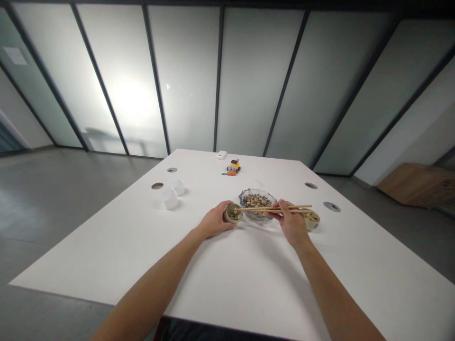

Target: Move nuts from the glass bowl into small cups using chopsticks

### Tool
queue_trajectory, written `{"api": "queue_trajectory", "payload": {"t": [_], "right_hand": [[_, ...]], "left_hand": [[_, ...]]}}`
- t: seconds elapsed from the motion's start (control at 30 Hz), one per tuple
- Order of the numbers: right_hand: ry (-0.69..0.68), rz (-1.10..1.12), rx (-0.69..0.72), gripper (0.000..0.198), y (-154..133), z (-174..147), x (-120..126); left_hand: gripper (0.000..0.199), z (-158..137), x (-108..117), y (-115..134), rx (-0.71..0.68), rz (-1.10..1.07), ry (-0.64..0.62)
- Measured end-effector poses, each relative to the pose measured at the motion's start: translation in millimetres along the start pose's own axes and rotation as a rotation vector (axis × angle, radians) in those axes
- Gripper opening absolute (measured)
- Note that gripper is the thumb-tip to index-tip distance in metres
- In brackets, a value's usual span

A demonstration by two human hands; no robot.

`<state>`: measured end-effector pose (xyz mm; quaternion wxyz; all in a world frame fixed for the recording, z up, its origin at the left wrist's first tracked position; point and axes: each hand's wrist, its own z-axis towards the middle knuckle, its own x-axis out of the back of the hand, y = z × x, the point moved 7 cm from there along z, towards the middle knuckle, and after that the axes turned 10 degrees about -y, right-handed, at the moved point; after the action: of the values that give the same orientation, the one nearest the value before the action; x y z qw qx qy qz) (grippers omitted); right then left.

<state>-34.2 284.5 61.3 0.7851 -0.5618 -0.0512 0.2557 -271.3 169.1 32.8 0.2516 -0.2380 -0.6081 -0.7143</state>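
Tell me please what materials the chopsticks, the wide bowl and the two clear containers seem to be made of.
Chopsticks: probably matte wood or bamboo, from their pale tan colour.
Wide bowl: likely glossy clear glass, given its see-through, faceted walls.
Clear containers: perhaps smooth, thin plastic, as their walls are translucent; glass remains possible.

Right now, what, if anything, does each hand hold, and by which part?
The left hand holds the small cup around its side; the right hand grips the chopsticks near their middle.

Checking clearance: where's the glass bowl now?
Head view: the glass bowl sits right of centre, behind the chopsticks, beside the cup in the left hand.
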Motion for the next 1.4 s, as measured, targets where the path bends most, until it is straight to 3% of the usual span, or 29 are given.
{"api": "queue_trajectory", "payload": {"t": [0.47,0.6,0.77,0.97,1.2,1.4], "right_hand": [[0.005,0.005,0.015,0.047,-1.1,2.5,3.8],[0.117,0.030,0.078,0.048,-8.1,5.0,17.6],[0.251,-0.295,0.115,0.058,-19.0,4.5,36.3],[0.253,-0.685,0.151,0.069,-31.3,0.0,31.8],[0.248,-0.849,0.198,0.071,-33.2,-0.1,31.2],[0.148,-0.931,0.222,0.070,-27.8,3.2,23.8]], "left_hand": [[0.080,0.2,-3.0,-2.1,-0.018,-0.065,-0.038],[0.081,0.0,-2.3,-2.5,-0.010,-0.067,-0.025],[0.080,0.7,-2.6,-3.0,-0.011,-0.053,-0.013],[0.079,0.8,-1.4,-4.1,-0.010,-0.040,0.007],[0.078,0.9,-1.8,-2.6,-0.003,-0.048,-0.012],[0.078,0.7,-1.9,-2.4,-0.009,-0.047,-0.011]]}}
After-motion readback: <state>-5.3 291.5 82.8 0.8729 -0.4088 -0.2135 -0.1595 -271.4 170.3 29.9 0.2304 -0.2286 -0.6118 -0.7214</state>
